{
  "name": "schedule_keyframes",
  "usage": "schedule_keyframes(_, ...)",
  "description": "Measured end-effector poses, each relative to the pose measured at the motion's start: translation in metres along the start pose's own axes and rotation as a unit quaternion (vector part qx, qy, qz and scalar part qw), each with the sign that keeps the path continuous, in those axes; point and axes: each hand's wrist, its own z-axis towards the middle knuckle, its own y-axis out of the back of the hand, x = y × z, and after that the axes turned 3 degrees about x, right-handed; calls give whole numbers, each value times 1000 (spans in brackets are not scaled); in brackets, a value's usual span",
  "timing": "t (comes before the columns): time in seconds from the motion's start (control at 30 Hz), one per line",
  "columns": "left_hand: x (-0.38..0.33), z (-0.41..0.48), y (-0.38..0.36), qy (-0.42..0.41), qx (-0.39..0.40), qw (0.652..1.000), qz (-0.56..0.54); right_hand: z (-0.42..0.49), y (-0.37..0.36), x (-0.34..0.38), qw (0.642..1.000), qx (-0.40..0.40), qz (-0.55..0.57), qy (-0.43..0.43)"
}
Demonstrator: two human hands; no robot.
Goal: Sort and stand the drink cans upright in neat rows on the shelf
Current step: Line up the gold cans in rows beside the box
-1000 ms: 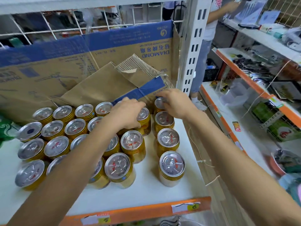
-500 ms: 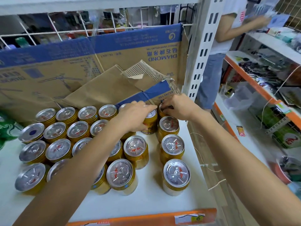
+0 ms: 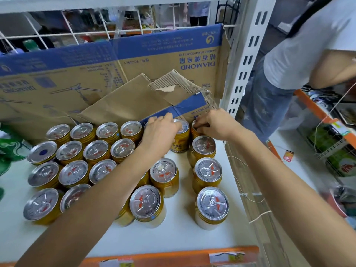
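At the far left edge of the frame lies some green packaging (image 3: 8, 151), partly cut off. Next to it, the gold cans (image 3: 75, 174) stand upright in close rows on the white shelf (image 3: 173, 234), silver lids up, filling the left and centre of the frame. Behind them a large brown and blue cardboard box (image 3: 77, 78) leans along the back, and a torn cardboard flap (image 3: 134, 103) hangs over the rear row. The left hand (image 3: 159, 130) reaches to the back at centre, its fingers curled over the lid and side of an upright can (image 3: 181, 141) whose gold label faces the camera. Just right of it, the right hand (image 3: 213, 124) grips the top of the rearmost can (image 3: 195, 131) in a separate column (image 3: 208, 172) of four, fingers bent over its rim; most of that can is hidden. An orange lip (image 3: 173, 255) runs along the shelf's front at the bottom of the frame. Further right stands a white slotted post (image 3: 246, 60) with loose string (image 3: 240, 170) trailing beside it. At the upper right a second person (image 3: 308, 45) in a white shirt and jeans faces another orange-edged shelf (image 3: 317, 110).
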Motion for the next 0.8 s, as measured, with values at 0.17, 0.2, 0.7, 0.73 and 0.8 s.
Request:
schedule_keyframes(0.17, 2, 1, 0, 3, 12, 998, -65, -1, 0, 3, 1000, -4, 1, -7)
schedule_keyframes(0.2, 3, 1, 0, 1, 4, 998, -70, -1, 0, 4, 1000, -6, 3, -12)
schedule_keyframes(0.7, 2, -4, -6, -7, -56, 997, -53, -5, 4, 9, 1000, -2, -14, -23)
schedule_keyframes(0.73, 4, -4, -4, -21, -54, 997, -44, -6, 5, 10, 1000, 0, -14, -25)
schedule_keyframes(0.8, 11, -11, 3, -49, -41, 994, -87, -8, 7, 13, 999, 9, -12, -28)
